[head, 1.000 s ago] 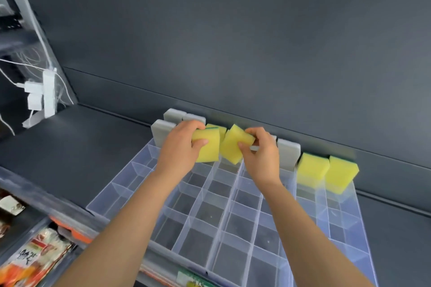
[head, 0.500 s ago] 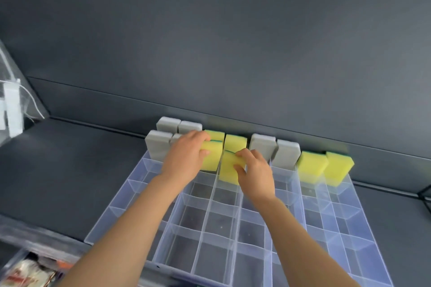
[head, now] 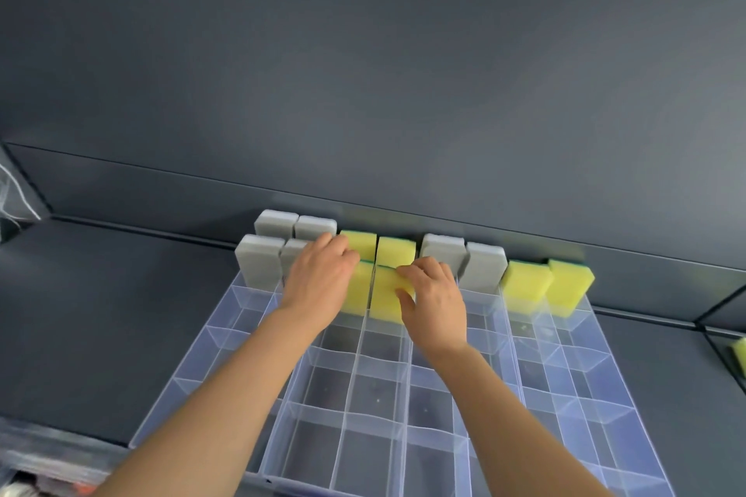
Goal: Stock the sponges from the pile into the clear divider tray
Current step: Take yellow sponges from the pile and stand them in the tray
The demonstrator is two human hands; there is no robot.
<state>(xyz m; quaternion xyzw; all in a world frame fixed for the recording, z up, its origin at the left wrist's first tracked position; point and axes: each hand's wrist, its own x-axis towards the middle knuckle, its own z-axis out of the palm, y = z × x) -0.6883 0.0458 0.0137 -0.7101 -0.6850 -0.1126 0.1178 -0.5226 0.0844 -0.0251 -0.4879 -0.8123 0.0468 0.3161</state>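
**Fingers press two yellow sponges into the tray's second row**

Fingers (head: pixel 407 272) of the right hand (head: pixel 434 301) curl over the top edge of a yellow sponge (head: pixel 385 295), thumb on its front face, grasping it upright in a compartment of the tray (head: pixel 565 408). Just left of them, the left hand (head: pixel 319 278) covers a second yellow sponge (head: pixel 357 291), fingers bent over its top; it appears held. Behind both sets of fingertips stand two more yellow sponges (head: pixel 395 251). Grey sponges (head: pixel 258 260) stand left of the left hand, others right of the right hand. The compartments nearer the wrists are empty.
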